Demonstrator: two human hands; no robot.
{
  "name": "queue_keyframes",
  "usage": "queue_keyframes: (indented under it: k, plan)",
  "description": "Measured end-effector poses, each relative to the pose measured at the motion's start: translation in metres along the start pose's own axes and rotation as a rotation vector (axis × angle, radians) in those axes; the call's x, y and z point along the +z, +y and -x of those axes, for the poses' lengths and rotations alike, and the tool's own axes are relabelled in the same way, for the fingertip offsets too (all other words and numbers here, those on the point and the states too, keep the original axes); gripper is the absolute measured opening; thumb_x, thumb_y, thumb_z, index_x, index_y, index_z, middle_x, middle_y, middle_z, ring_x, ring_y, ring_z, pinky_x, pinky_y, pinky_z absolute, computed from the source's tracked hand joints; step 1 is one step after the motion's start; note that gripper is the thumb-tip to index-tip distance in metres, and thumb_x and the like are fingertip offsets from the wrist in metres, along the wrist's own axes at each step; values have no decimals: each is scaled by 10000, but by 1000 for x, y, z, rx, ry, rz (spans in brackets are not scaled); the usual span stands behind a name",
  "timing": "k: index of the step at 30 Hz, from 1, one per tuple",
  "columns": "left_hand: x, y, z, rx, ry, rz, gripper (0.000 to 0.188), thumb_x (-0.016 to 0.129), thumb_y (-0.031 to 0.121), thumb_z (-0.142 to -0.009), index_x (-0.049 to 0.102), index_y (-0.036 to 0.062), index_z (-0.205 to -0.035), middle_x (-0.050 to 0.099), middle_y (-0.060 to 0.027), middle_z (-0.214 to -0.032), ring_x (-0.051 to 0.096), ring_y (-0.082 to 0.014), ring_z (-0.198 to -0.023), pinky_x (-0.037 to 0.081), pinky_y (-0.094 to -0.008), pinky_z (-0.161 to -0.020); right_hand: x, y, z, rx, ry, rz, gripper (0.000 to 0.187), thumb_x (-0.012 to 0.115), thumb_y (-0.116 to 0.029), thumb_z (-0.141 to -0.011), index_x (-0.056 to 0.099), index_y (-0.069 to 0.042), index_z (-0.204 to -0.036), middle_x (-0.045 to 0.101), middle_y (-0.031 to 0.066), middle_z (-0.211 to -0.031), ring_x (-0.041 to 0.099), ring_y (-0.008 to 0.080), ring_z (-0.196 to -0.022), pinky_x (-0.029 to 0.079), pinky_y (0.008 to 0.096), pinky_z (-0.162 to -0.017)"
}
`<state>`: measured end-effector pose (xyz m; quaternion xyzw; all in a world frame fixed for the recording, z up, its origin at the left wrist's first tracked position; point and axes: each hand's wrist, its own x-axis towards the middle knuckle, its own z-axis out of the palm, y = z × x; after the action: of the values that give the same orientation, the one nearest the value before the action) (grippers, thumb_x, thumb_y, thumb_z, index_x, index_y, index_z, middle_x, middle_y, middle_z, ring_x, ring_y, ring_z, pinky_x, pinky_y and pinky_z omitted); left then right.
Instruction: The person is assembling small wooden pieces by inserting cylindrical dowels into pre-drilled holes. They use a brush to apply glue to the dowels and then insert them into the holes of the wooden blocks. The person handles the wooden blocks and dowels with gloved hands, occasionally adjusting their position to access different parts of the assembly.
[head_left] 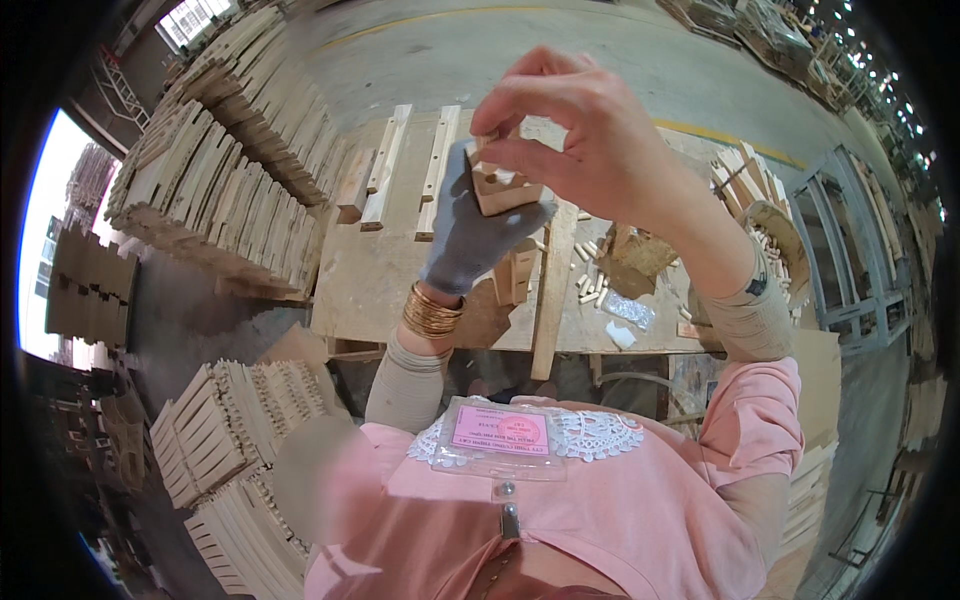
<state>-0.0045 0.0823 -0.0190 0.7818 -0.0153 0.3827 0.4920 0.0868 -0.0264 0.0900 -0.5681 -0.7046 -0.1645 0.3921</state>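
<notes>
My left hand [475, 225], in a grey glove, grips a pale wooden block [505, 197] with drilled holes and holds it up over the worktable. Above the block, my bare right hand [570, 130] has its thumb and forefinger pinched together at the block's upper end. A small piece of pale wood shows between these fingers; it looks like a wooden dowel, mostly hidden by them. Several loose dowels [592, 288] lie scattered on the table to the right, beside a small clear plastic bag [628, 312].
Long wooden rails [387, 170] lie on the worktable [365, 290] at the left. A wooden bar [551, 300] crosses its near edge. On the right stands a round container [780, 225] of dowels. Tall stacks of wooden slats [215, 175] rise to the left, and a metal rack [860, 250] stands far right.
</notes>
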Motion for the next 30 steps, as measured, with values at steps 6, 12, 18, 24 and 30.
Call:
queue_keyframes:
  k: [6, 12, 18, 24, 30]
  plan:
    - [-2, -12, 2, -70, 6, 190, 527, 778, 160, -637, 452, 43, -1034, 545, -61, -949, 541, -153, -844, 464, -293, -714, 14, 0, 1, 213, -125, -60, 109, 656, -126, -725, 617, -102, -823, 599, 14, -688, 549, 180, -725, 391, 331, -770]
    - [-3, -4, 0, -15, 8, 30, 586, 777, 136, -649, 435, 47, -1117, 531, -64, -1039, 534, -142, -936, 454, -283, -784, 13, -4, 2, 125, -132, 99, 116, 655, -123, -720, 605, -101, -823, 619, 4, -719, 549, 167, -762, 358, 351, -815]
    - [-4, -3, -2, 12, 4, 15, 596, 778, 201, -649, 423, 41, -1101, 543, -81, -1019, 553, -171, -913, 463, -305, -767, 14, -9, 5, 125, -112, 206, 140, 657, -128, -717, 607, -103, -846, 627, -1, -792, 535, 156, -897, 322, 367, -884]
    - [-20, -7, -2, -10, 29, 208, 515, 761, 149, -675, 422, 21, -1041, 579, -88, -990, 598, -161, -873, 508, -285, -736, 14, -20, 25, 136, 325, 199, 271, 679, -173, -733, 582, -85, -970, 621, 67, -857, 563, 217, -887, 391, 352, -845]
    - [-39, -9, -1, -53, 25, 219, 489, 767, 84, -664, 419, 23, -1001, 593, -84, -926, 608, -140, -820, 519, -258, -685, 94, 24, 196, 1133, -290, 417, 662, 622, -466, -756, 440, -3, -1194, 617, 182, -920, 609, 319, -856, 481, 417, -705]
